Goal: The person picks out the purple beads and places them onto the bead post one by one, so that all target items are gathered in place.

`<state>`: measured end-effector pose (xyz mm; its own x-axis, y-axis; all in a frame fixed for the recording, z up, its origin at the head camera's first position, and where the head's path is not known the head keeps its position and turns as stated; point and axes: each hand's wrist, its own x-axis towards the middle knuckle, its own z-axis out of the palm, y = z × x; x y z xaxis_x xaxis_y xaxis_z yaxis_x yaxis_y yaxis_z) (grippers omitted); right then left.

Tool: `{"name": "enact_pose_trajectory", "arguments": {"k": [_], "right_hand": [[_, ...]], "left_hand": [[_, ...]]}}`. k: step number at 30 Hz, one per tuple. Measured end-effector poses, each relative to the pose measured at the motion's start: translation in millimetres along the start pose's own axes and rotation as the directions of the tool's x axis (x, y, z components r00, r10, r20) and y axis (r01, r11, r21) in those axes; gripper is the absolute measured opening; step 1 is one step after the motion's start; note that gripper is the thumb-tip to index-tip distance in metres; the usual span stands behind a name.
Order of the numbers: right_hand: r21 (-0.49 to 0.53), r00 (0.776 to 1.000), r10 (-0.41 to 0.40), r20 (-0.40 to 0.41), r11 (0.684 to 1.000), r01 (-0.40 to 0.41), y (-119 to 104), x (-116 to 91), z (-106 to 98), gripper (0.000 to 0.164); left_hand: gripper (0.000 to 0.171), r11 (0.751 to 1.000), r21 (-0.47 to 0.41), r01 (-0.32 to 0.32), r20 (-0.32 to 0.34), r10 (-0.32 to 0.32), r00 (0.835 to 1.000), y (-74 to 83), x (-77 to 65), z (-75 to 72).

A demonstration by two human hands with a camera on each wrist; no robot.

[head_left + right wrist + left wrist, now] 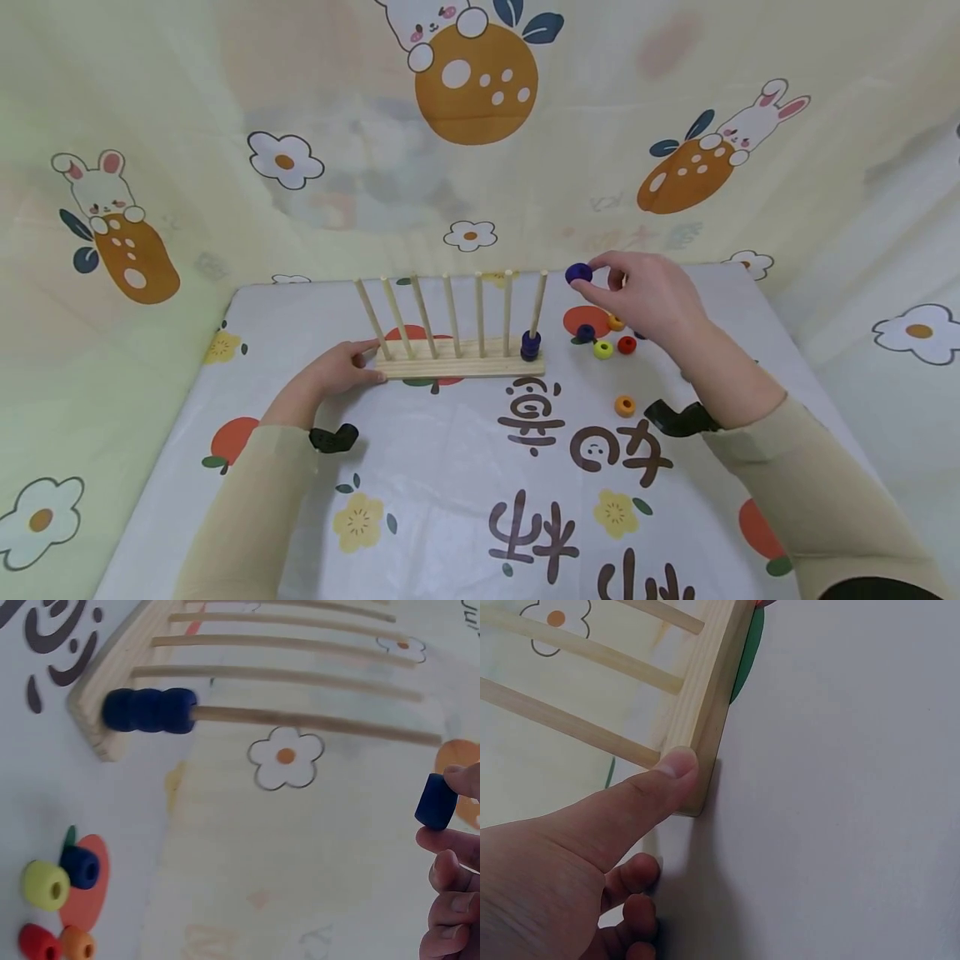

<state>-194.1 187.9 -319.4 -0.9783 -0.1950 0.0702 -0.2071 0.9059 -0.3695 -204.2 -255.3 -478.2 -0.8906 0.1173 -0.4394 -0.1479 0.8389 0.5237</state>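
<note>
Head view. Printed tablecloth [450, 467] with rabbit-and-flower curtain behind; wooden peg rack [459, 360] at centre, seven upright pegs. Left hand [341, 371] resting against the rack's left end, thumb pressed to the base, fingers loosely curled, nothing enclosed. Right hand [645, 296] raised, pinching a dark blue bead [578, 272] between thumb and fingertips, just right of the rightmost peg [538, 302] and near its tip. Blue beads already stacked [530, 344] at that peg's foot. Loose beads [603, 348] on the cloth below the right hand: blue, yellow, red, orange. For a clean threading: bead hole turned in line with the peg, base held steady, pinch kept on the bead's sides clear of the bore.

Left wrist view. Thumb [671, 776] flat on the corner of the base [705, 712]; other fingers tucked below. Beads and right hand out of frame.

Right wrist view. Held bead [436, 800] between fingertips at right edge, apart from the peg end [427, 738]. Three stacked beads countable [150, 710]. Bore of the held bead not visible; hand largely cut off; some loose beads cropped at bottom left.
</note>
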Motion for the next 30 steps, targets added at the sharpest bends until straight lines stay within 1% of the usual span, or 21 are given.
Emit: {"name": "enact_pose_trajectory", "arguments": {"k": [7,10,23,30], "right_hand": [[-0.015,0.996,-0.075,-0.041,0.997,0.075,-18.7,1.9,-7.5,0.054],[-0.015,0.995,-0.087,-0.056,0.996,0.086,-22.6,3.0,-7.4,0.05],[0.037,0.995,-0.081,-0.057,0.996,0.083,-30.9,6.0,-0.2,0.046],[0.038,0.997,-0.069,-0.044,0.997,0.071,-33.4,8.3,5.4,0.045]], "left_hand": [[0.077,1.0,-0.003,0.0,0.009,0.0,1.0,-0.6,1.0,-0.2],[0.077,1.0,-0.001,-0.001,0.007,0.001,1.0,-1.1,1.6,-0.4],[0.075,1.0,0.003,-0.007,0.001,0.007,1.0,0.5,1.1,0.7],[0.075,1.0,0.01,-0.007,-0.004,0.007,1.0,1.9,-0.7,-0.2]]}}
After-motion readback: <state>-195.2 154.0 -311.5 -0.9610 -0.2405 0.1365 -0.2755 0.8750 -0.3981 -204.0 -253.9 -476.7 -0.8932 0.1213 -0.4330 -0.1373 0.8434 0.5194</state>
